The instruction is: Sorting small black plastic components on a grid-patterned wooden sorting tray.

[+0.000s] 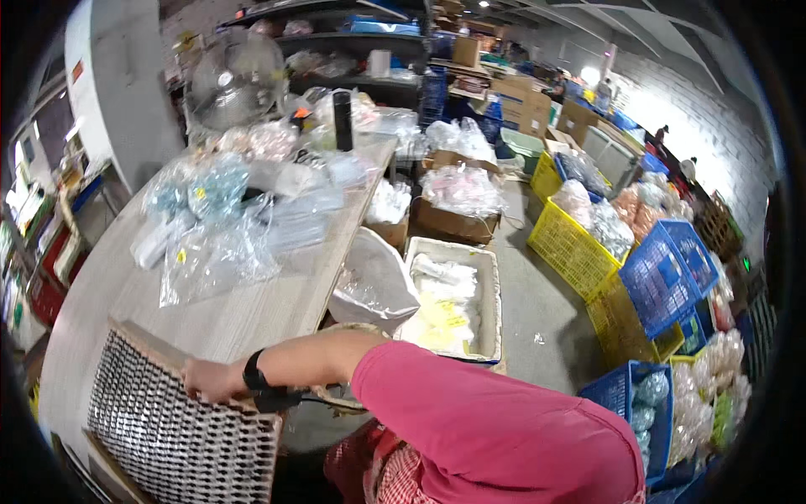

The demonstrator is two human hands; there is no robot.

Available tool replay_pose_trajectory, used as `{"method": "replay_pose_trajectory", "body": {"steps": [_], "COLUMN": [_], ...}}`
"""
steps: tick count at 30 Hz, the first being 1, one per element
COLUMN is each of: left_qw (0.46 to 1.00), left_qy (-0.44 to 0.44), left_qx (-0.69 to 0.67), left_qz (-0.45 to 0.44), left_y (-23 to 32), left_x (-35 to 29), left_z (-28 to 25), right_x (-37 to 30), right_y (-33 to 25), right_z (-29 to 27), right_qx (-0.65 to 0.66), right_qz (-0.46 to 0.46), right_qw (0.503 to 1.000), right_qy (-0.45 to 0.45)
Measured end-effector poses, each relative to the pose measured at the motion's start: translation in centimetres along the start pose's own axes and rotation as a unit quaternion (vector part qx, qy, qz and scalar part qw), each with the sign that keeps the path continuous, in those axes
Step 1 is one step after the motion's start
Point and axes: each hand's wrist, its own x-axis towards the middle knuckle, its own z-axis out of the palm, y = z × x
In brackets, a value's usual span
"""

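Studded panel [180, 412] at tabletop's [105, 290] near edge. Right hand [214, 380] at panel's far rim, fingers curled; whether grip pinches anything, cannot tell. Risks: wrist strap [253, 372] could snag studs; uneven push could tip panel off near edge.

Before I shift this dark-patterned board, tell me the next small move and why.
Probably bring the left hand to the opposite side of the board to steady it: the right hand is at its wooden rim, and no other hand shows on it.
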Motion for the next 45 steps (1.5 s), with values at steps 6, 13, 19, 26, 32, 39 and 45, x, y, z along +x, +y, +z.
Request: {"method": "replay_pose_trajectory", "body": {"steps": [6, 13, 19, 26, 32, 39, 45], "left_qw": [0.989, 0.964, 0.952, 0.945, 0.935, 0.946, 0.944], "left_qy": [0.066, 0.143, 0.195, 0.177, 0.150, 0.137, 0.135], "left_qx": [-0.134, -0.225, -0.227, -0.015, 0.005, 0.050, 0.030], "left_qz": [0.027, -0.022, -0.073, -0.274, -0.322, -0.290, -0.300], "left_y": [2.1, 2.5, 1.2, -2.4, -0.8, 0.0, -0.3], "left_x": [4.3, 4.5, 0.8, -15.7, -14.3, -14.4, -14.4], "left_z": [6.1, 9.5, 6.9, -15.5, -16.8, -18.1, -18.0], "right_x": [0.3, 1.0, 0.8, 0.1, 2.2, -2.4, -6.9], "right_y": [-0.3, -0.2, -1.1, -4.0, -10.4, -20.5, -20.8], "right_z": [-1.3, -0.3, 0.9, -3.6, -9.0, -8.2, -9.4], "right_qx": [0.003, -0.013, 0.020, 0.189, -0.127, -0.019, 0.028], "right_qz": [0.118, 0.055, -0.010, 0.255, 0.121, 0.029, 0.081], "right_qw": [0.987, 0.995, 0.999, 0.941, 0.955, 0.998, 0.996], "right_qy": [-0.109, -0.087, 0.029, -0.116, -0.239, -0.060, -0.010]}}
